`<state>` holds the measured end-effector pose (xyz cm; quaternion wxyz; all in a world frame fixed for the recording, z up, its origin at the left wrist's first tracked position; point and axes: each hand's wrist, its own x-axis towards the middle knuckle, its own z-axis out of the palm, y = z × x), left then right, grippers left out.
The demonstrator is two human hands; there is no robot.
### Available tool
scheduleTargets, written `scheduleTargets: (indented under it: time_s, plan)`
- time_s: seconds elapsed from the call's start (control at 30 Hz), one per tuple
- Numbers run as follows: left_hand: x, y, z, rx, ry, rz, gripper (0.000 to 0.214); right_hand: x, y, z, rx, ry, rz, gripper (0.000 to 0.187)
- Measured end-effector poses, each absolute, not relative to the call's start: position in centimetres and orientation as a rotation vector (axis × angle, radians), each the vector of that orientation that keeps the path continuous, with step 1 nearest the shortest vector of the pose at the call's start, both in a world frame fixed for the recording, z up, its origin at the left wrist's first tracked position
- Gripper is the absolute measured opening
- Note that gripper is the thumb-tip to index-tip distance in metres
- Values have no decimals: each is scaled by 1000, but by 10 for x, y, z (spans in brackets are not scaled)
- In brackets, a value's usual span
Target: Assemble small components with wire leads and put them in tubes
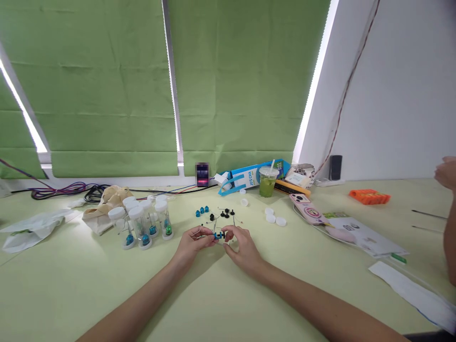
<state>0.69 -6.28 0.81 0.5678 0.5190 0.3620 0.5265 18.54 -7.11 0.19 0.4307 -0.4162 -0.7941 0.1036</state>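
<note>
Two bare hands meet over the middle of a pale green table, holding between them a small blue and black part (218, 235); take that part as the centre of the clock. The left hand (195, 241), coming in from 7 o'clock, has its fingers pinched on the blue side. The right hand (246, 245), from 4 o'clock, curls its thumb and fingers around the black end; whether they grip it or only touch it, I cannot tell. Thin wire-like pieces stick out around the fingers, too fine to make out.

Near the hands, three blue pieces (202, 210) sit in a short row at 11 o'clock, and a few black pieces (227, 212) lie at 12. At 9 o'clock stands a cluster of clear tubes (141, 229) with white caps, blue or green pieces inside them; beige cloth (95, 214) lies behind. Three loose white lids (270, 219) rest between 2 and 3 o'clock, with a pink phone (309, 209) farther out that way. Between 1 and 2 stands a clear cup of green drink (266, 186), in front of a blue and white bag (247, 179). Well off, past 2 o'clock, another person's hand (446, 172) shows at the edge.
</note>
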Motion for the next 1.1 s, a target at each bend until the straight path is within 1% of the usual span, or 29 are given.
scheduleTargets:
  time_s: [0.63, 1.1]
  plan:
    - [6, -61, 7, 1227, 827, 1226, 16, 186, -68, -2, -1059, -1998, 245, 32]
    - [6, -59, 3, 1226, 797, 1248, 15, 186, -66, -4, -1040, -2026, 213, 17]
